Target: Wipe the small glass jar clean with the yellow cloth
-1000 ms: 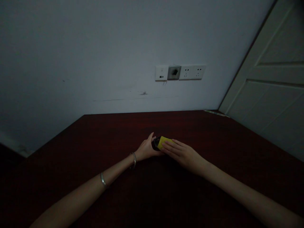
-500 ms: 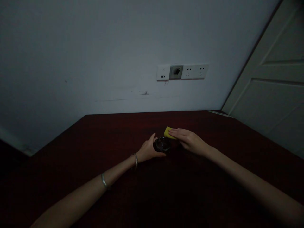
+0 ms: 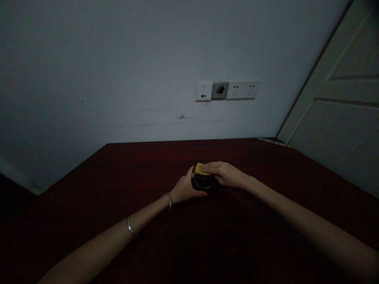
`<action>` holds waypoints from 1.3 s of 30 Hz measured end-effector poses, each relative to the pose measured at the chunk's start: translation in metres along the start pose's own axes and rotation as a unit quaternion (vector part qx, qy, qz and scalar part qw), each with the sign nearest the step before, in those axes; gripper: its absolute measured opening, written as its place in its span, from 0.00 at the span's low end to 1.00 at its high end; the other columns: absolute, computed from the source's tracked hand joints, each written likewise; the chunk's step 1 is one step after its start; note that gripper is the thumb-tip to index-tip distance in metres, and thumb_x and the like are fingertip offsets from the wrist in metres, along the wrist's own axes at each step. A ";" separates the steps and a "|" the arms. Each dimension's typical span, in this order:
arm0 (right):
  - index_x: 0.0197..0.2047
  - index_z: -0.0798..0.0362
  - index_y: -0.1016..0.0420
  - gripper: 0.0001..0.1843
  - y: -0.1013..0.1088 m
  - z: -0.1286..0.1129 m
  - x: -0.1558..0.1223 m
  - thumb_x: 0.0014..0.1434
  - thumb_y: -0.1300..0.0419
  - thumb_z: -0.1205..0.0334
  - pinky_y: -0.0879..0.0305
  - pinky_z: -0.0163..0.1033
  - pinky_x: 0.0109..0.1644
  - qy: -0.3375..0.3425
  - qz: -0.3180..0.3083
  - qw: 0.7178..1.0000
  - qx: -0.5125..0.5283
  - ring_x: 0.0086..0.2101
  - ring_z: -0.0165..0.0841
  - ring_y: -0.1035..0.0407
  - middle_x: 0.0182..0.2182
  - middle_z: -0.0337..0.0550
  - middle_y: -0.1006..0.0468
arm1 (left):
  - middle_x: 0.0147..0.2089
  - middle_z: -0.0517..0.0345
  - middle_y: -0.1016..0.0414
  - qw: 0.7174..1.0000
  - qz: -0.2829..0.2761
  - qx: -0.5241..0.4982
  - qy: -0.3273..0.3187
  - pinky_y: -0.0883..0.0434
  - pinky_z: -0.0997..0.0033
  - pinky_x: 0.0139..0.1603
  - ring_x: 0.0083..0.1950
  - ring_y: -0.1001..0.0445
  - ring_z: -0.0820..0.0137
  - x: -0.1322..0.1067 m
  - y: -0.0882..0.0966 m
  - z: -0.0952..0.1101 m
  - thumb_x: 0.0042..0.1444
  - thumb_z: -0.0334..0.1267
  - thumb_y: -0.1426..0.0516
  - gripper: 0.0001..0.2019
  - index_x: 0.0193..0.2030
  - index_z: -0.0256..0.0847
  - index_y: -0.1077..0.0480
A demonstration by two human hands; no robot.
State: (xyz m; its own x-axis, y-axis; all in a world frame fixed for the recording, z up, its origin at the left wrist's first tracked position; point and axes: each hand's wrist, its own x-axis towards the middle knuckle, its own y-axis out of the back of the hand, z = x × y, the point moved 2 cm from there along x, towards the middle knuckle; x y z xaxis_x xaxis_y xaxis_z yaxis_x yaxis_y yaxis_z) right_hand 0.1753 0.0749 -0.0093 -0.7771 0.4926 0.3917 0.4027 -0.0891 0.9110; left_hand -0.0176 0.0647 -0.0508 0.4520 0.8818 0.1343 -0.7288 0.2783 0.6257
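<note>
A small dark round object (image 3: 203, 182) rests near the middle of a dark red wooden table (image 3: 148, 165). My left hand (image 3: 185, 188) curls round its left side and holds it. My right hand (image 3: 225, 174) presses a yellow sponge (image 3: 199, 169) against the object's far top edge, fingers laid flat over the sponge. The sponge shows only at its left end; the rest is under my fingers. Two silver bangles sit on my left forearm.
A grey-white wall (image 3: 118, 71) stands behind the table, with a row of sockets and a switch plate (image 3: 227, 90). A pale panelled door (image 3: 337, 98) is at the right. The room is dim.
My right hand lifted the sponge off the dark object to its far right side, then brought it back left over the object's far edge. My left hand stayed on the object.
</note>
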 end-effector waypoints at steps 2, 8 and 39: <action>0.58 0.54 0.33 0.29 -0.001 0.001 -0.008 0.53 0.50 0.78 0.36 0.47 0.58 -0.024 0.012 1.000 0.004 0.53 0.36 0.32 0.53 0.49 0.27 | 0.60 0.41 0.33 1.000 -0.005 0.008 0.005 0.38 0.50 0.60 0.62 0.36 0.49 0.000 0.000 0.000 0.35 0.45 0.31 0.56 0.68 0.37 0.58; 0.59 0.54 0.35 0.33 -0.006 -0.004 -0.029 0.50 0.53 0.80 0.36 0.46 0.59 -0.078 0.051 0.996 0.004 0.55 0.34 0.34 0.54 0.47 0.28 | 0.62 0.37 0.37 1.000 -0.002 0.001 0.018 0.39 0.51 0.61 0.63 0.38 0.50 -0.001 -0.002 0.000 0.34 0.44 0.31 0.58 0.68 0.36 0.60; 0.36 0.51 0.28 0.15 0.031 -0.031 -0.062 0.42 0.43 0.68 0.30 0.41 0.35 -0.344 0.226 0.864 0.291 0.32 0.36 0.29 0.32 0.39 0.24 | 0.69 0.33 0.52 0.999 -0.013 -0.048 -0.021 0.46 0.51 0.66 0.69 0.49 0.52 -0.009 -0.006 0.007 0.36 0.46 0.31 0.59 0.69 0.33 0.62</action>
State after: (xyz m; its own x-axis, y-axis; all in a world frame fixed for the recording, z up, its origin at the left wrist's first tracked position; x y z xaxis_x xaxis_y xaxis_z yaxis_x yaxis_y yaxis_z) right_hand 0.2208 0.0147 -0.0015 -0.0857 0.9368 0.3392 0.9202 -0.0561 0.3875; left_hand -0.0140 0.0531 -0.0504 0.4912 0.8575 0.1527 -0.7619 0.3380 0.5525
